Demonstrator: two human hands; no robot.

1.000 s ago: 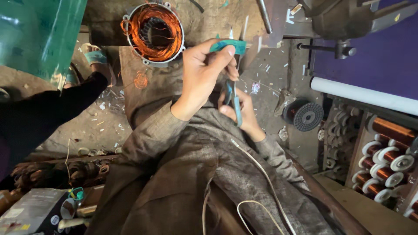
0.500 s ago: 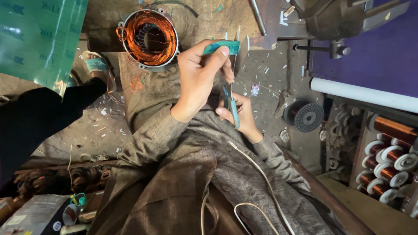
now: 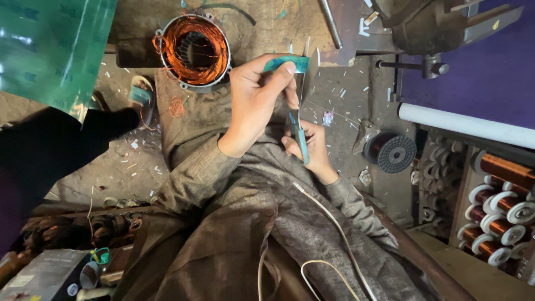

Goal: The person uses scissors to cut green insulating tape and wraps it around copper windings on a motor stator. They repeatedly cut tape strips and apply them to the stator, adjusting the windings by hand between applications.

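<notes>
My left hand [image 3: 259, 100] pinches a narrow strip of green insulating sheet [image 3: 287, 63] between thumb and fingers. My right hand [image 3: 312, 147] grips blue-handled scissors [image 3: 300, 131] whose blades point up, their tips beside the strip. Both hands are over my lap, which is covered in brown-grey cloth. Just beyond the left hand a round motor stator [image 3: 192, 50] with copper windings lies on the floor. Whether the blades are closed on the strip is hard to tell.
A large green sheet [image 3: 53, 47] hangs at the top left. Spools of copper wire [image 3: 501, 212] fill a rack at the right, beside a black spool [image 3: 393, 151] and a white roll [image 3: 468, 124]. A metal vise [image 3: 429, 28] stands at the top right. Paper scraps litter the floor.
The view has shifted a little, so the stator and hands sit slightly lower and to the right. The hands keep the same hold on the strip and the scissors.
</notes>
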